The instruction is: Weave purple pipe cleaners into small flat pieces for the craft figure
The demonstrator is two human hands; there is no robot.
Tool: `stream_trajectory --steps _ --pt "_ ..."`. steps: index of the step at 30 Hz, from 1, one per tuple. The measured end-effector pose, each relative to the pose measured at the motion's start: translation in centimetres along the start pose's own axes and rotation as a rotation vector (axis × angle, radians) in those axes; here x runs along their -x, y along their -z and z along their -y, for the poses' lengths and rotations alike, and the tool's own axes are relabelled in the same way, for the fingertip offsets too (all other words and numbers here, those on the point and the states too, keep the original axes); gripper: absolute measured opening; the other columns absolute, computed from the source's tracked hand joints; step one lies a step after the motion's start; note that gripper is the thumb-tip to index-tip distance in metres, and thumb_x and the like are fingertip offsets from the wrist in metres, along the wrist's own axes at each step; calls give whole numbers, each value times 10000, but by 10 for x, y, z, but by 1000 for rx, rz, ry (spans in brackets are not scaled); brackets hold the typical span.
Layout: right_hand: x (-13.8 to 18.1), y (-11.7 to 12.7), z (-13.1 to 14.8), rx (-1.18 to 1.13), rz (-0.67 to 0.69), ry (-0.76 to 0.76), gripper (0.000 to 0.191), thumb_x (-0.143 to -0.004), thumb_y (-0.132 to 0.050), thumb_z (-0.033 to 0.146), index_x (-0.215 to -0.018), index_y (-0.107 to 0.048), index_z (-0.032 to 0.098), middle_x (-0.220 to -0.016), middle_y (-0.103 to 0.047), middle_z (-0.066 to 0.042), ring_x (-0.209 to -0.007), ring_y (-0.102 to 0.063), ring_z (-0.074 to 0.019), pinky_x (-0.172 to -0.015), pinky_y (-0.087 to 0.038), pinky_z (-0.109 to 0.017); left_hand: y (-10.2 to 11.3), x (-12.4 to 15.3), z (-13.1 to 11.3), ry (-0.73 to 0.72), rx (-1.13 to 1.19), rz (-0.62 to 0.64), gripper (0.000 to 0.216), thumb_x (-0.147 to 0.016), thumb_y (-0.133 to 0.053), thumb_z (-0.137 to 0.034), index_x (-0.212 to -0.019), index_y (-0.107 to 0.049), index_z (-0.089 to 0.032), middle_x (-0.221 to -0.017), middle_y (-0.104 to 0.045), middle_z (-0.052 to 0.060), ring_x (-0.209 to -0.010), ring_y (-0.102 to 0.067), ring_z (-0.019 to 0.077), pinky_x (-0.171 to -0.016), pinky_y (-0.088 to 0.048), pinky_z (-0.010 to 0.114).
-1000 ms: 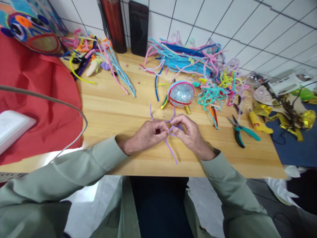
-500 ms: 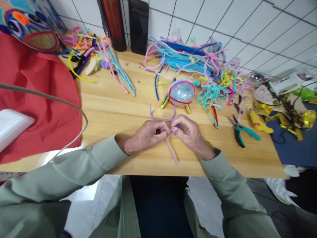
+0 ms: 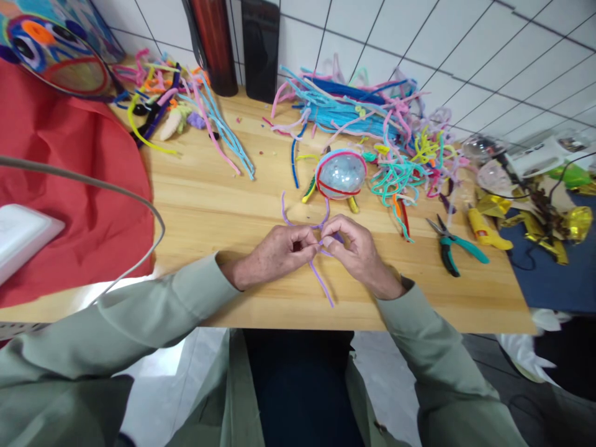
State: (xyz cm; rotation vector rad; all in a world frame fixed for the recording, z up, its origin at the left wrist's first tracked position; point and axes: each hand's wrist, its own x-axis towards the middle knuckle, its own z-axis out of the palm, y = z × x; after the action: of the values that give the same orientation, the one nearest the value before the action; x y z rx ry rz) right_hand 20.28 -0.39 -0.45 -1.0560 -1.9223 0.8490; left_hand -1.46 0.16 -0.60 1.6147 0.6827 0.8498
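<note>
My left hand (image 3: 274, 253) and my right hand (image 3: 356, 251) meet fingertip to fingertip over the near middle of the wooden table (image 3: 209, 198). Both pinch a lilac pipe cleaner (image 3: 321, 282). One tail runs toward the table's front edge, and a loop (image 3: 285, 214) curves away behind my fingers. Just beyond the hands lies a clear plastic ball (image 3: 339, 174) wrapped with red and pink pipe cleaners, with yellow and green pieces sticking out under it.
A heap of coloured pipe cleaners (image 3: 372, 124) covers the back right; a smaller bunch (image 3: 186, 112) lies back left. Teal-handled pliers (image 3: 454, 245) and a yellow tool (image 3: 487, 230) lie at right. Red cloth (image 3: 69, 186), a white box (image 3: 23, 233) and a grey cable (image 3: 116, 192) are at left.
</note>
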Motion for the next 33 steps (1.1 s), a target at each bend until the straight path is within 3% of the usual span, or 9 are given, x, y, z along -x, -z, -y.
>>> stream_trajectory --steps 4,10,13,21,26,33 --pt "-1 -1 0 20 7 23 154 -994 -677 291 -853 -637 243 -840 -656 -10 -813 -625 -191 -756 -477 -357 1 0 2 -8 -27 2 274 -964 -619 -255 -723 -510 -186 -636 -471 -59 -591 -392 82 -565 -363 202" --pt "1 3 5 -61 -4 -69 265 -1058 -590 485 -1048 -697 243 -975 -719 -41 -895 -672 -212 -794 -507 -372 0 -1 1 -4 -19 -7 268 -944 -616 -269 -711 -515 -183 -641 -486 -49 -594 -401 85 -568 -360 205" --pt "3 4 5 -84 -14 -88 287 -1055 -586 513 -1035 -684 244 -960 -715 -37 -872 -671 -209 -782 -510 -371 1 -1 0 4 -19 -6 272 -943 -614 -280 -708 -516 -182 -644 -487 -46 -597 -399 86 -570 -357 207" --pt "2 0 1 -48 5 -53 67 -970 -691 291 -945 -643 252 -893 -666 -20 -868 -639 -204 -760 -495 -355 1 1 1 8 -3 -12 298 -958 -622 -275 -702 -499 -184 -639 -451 -59 -595 -369 80 -573 -346 207" --pt "0 -2 1 -8 15 -14 114 -968 -664 244 -864 -617 247 -845 -644 -11 -819 -615 -194 -745 -474 -352 0 0 3 13 -20 -5 299 -956 -626 -281 -703 -500 -184 -631 -449 -61 -594 -375 80 -562 -340 199" --pt "2 5 8 -91 74 -67 194 -1005 -641 441 -1051 -647 252 -966 -667 -36 -895 -630 -217 -770 -502 -366 1 0 4 -2 -14 -3 266 -961 -620 -272 -728 -532 -181 -639 -487 -57 -594 -397 82 -572 -362 205"
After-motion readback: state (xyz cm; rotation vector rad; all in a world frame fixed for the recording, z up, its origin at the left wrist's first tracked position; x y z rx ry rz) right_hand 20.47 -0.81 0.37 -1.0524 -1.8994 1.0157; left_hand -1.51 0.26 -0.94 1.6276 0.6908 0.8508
